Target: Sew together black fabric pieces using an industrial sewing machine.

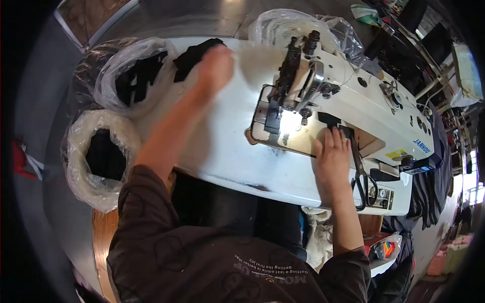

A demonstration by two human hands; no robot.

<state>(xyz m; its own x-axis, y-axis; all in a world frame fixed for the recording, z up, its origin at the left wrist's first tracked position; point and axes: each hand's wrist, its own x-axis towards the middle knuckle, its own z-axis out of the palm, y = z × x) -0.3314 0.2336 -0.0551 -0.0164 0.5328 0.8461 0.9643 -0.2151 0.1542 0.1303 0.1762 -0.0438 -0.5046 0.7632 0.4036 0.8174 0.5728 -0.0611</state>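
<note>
Now, my left hand [216, 68] stretches out to black fabric [194, 56], fingers blurred, can't tell | right hand [333, 160] flat, fingers together, pressing a black piece [339, 130] beside the sewing machine [348, 96].

White sewing table [227, 156] with worn front edge carries white industrial sewing machine [353, 101]. Black fabric piece [194, 58] lies at far left corner, small black fabric piece [336, 123] under machine arm. Black-handled scissors [361, 184] lie at right end. Clear plastic bag [298, 25] sits behind machine, at table's far edge.

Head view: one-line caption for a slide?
Left hand reaches toward black fabric; right hand rests flat beside the white sewing machine.
</note>
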